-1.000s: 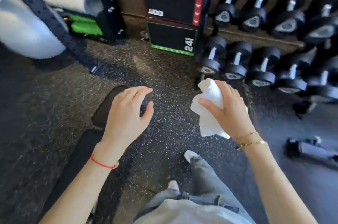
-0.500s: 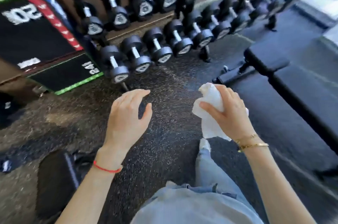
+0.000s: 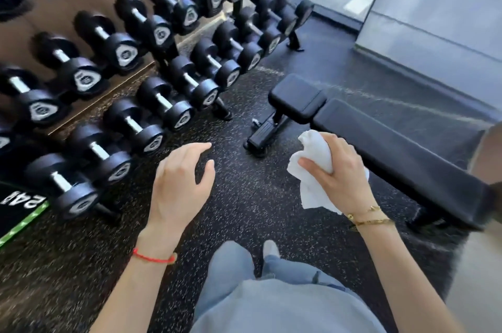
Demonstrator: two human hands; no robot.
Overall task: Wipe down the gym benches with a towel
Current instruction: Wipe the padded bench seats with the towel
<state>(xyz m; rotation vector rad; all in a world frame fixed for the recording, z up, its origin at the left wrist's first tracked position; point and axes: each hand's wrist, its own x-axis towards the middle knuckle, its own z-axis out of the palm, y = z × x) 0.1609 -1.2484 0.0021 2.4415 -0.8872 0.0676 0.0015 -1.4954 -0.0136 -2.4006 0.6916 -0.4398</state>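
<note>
your left hand (image 3: 180, 186) hangs over the floor (image 3: 244, 197), fingers loosely curled, holding nothing. your right hand (image 3: 335, 178) is clamped around the bunched white towel (image 3: 312, 167), held in the air. just beyond, to the right, stands the black bench (image 3: 380, 142). far left: the dumbbell rack (image 3: 152, 66).

My left hand (image 3: 180, 183) hangs in the air at about ten o'clock from my knees, palm down, fingers loosely curved and holding nothing. My right hand (image 3: 336, 178) sits at two o'clock, fingers and thumb curled tight around the bunched white towel (image 3: 312, 191). Both forearms are bare.
</note>
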